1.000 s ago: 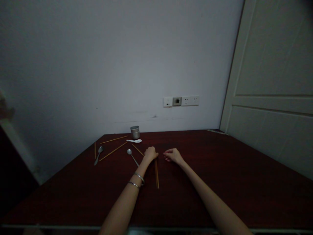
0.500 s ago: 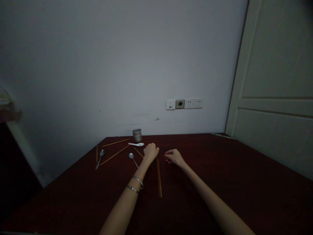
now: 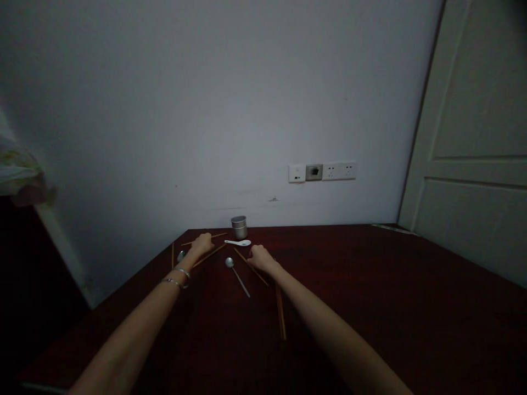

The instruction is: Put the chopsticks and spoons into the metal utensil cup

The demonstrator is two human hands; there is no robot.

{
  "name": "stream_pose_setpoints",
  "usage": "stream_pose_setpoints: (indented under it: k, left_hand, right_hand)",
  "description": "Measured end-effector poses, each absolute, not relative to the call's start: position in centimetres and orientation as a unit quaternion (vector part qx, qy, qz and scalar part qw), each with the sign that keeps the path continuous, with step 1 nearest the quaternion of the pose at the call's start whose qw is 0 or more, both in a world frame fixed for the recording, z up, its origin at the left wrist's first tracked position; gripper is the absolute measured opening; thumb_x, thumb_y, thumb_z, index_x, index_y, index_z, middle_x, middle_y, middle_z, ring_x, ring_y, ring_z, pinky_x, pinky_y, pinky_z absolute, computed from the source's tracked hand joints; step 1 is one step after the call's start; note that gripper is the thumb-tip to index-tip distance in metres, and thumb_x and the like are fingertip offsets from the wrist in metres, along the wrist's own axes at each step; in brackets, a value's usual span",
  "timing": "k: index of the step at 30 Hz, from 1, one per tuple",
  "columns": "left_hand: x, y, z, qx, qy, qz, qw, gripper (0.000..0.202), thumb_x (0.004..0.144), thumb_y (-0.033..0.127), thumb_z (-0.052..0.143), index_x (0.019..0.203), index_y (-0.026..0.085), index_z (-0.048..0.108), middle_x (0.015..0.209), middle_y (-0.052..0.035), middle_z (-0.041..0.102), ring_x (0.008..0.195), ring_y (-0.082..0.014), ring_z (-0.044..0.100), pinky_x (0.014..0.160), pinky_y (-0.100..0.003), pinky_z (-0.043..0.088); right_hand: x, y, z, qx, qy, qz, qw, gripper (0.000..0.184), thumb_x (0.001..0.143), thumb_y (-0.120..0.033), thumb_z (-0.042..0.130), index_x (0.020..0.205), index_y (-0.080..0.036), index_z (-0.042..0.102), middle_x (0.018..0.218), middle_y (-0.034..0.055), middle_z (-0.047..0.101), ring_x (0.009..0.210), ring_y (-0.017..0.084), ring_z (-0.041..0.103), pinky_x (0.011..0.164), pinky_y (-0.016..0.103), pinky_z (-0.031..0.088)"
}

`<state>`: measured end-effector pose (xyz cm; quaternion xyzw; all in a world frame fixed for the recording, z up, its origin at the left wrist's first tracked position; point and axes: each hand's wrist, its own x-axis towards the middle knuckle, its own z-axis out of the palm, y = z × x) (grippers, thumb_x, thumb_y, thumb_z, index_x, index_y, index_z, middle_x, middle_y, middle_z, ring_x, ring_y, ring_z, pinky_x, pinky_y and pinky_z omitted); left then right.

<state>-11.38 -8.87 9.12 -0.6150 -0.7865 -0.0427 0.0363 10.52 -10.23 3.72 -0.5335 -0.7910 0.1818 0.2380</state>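
Well, the dark red table (image 3: 370, 285) is the biggest thing before you, and all the small things lie on its far left part, near the pale wall (image 3: 164, 109). Your left hand (image 3: 201, 242) rests there with the fingers curled down onto the far chopstick (image 3: 216, 236). Your right hand (image 3: 259, 257) is a loose fist beside the short slanted chopstick (image 3: 262, 279), touching it or nearly so. In this dim light I cannot tell whether either hand really pinches a stick or only covers it. In my judgement, to lift such a thin stick well, press one end a little so that the other end rises, then take it between thumb and two fingertips. Keep your wrist low, so the bracelets (image 3: 177, 276) do not push the half-hidden spoon (image 3: 181, 255) just beside them. The sticks look thin, straight and light brown, probably easy to roll on the smooth top. The metal cup (image 3: 239, 226) stands upright close to the wall, with the white spoon (image 3: 239, 242) just in front of it. A pair of chopsticks (image 3: 281, 315) lies along your right forearm, the long chopstick (image 3: 211, 254) and the metal spoon (image 3: 237, 272) lie between your hands, and a single chopstick (image 3: 172, 255) lies near the table's left edge.
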Motion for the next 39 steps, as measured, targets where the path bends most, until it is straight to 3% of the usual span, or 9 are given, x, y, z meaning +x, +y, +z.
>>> stream_pose_setpoints:
  k: [8,14,20,24,27,30,34,39]
  left_hand:
    - [-13.7,-9.5,4.7,-0.653,-0.755,0.038,0.039,0.028,0.078,0.017,0.046,0.102,0.011,0.059,0.108,-0.0179,0.059,0.101,-0.0299,0.056,0.079,-0.037,0.045]
    - [-12.9,-9.9,4.4,-0.665,-0.744,0.021,0.062,0.026,0.081,0.011,0.040,0.097,0.014,0.060,0.106,-0.0150,0.060,0.100,-0.0231,0.057,0.082,-0.031,0.043]
    - [-13.5,-9.3,5.2,-0.648,-0.759,-0.014,0.065,0.023,0.080,0.014,0.044,0.097,0.012,0.059,0.102,-0.0177,0.060,0.099,-0.0262,0.057,0.077,-0.031,0.044]
    - [-14.2,-8.3,7.5,-0.614,-0.782,-0.098,0.049,0.022,0.076,0.027,0.055,0.089,0.009,0.060,0.097,-0.0209,0.061,0.089,-0.0296,0.059,0.067,-0.032,0.044]
    - [-14.0,-7.7,10.4,-0.577,-0.788,-0.214,-0.009,0.021,0.064,0.028,0.067,0.068,0.008,0.060,0.073,-0.0154,0.062,0.077,-0.0279,0.059,0.061,-0.030,0.041]
    - [-12.7,-7.4,13.6,-0.561,-0.763,-0.310,-0.082,0.015,0.062,0.019,0.067,0.057,0.009,0.058,0.054,-0.0065,0.056,0.068,-0.0225,0.057,0.060,-0.027,0.040]
    - [-9.1,-7.7,16.3,-0.559,-0.659,-0.430,-0.260,0.007,0.066,0.012,0.062,0.062,0.008,0.059,0.052,-0.0021,0.054,0.056,-0.0131,0.052,0.060,-0.026,0.041]
    - [-2.3,-8.1,15.6,-0.546,-0.493,-0.506,-0.451,0.006,0.067,0.009,0.063,0.073,0.007,0.061,0.061,-0.0029,0.059,0.057,-0.0093,0.053,0.065,-0.025,0.044]
  right_hand:
    - [9.6,-12.0,3.3,-0.561,-0.796,0.132,0.187,0.025,0.068,-0.016,0.063,0.093,-0.011,0.065,0.099,0.0199,0.064,0.091,0.030,0.061,0.073,0.034,0.048]
    - [9.4,-12.0,2.9,-0.579,-0.780,0.131,0.197,0.023,0.070,-0.016,0.062,0.092,-0.013,0.064,0.099,0.0185,0.064,0.093,0.030,0.061,0.073,0.036,0.048]
    - [9.7,-11.4,3.0,-0.606,-0.743,0.169,0.229,0.020,0.066,-0.020,0.064,0.085,-0.016,0.067,0.096,0.0144,0.066,0.090,0.029,0.062,0.071,0.034,0.047]
    - [11.4,-10.7,3.7,-0.610,-0.717,0.210,0.264,0.016,0.065,-0.025,0.064,0.080,-0.019,0.069,0.089,0.0098,0.068,0.082,0.023,0.064,0.064,0.026,0.046]
    - [13.5,-10.1,4.7,-0.587,-0.678,0.286,0.339,0.011,0.062,-0.022,0.067,0.072,-0.018,0.071,0.077,0.0072,0.069,0.074,0.019,0.064,0.058,0.021,0.043]
    - [15.9,-10.1,6.2,-0.553,-0.642,0.349,0.400,0.011,0.062,-0.021,0.069,0.069,-0.014,0.070,0.065,0.0048,0.067,0.061,0.014,0.061,0.050,0.019,0.041]
    - [19.1,-11.1,8.1,-0.530,-0.611,0.389,0.442,0.019,0.068,-0.026,0.066,0.081,-0.012,0.069,0.062,0.0028,0.065,0.047,0.008,0.052,0.042,0.017,0.038]
    - [22.0,-13.1,8.9,-0.469,-0.489,0.512,0.528,0.020,0.065,-0.024,0.070,0.081,-0.013,0.067,0.056,-0.0001,0.061,0.043,0.005,0.048,0.039,0.015,0.036]
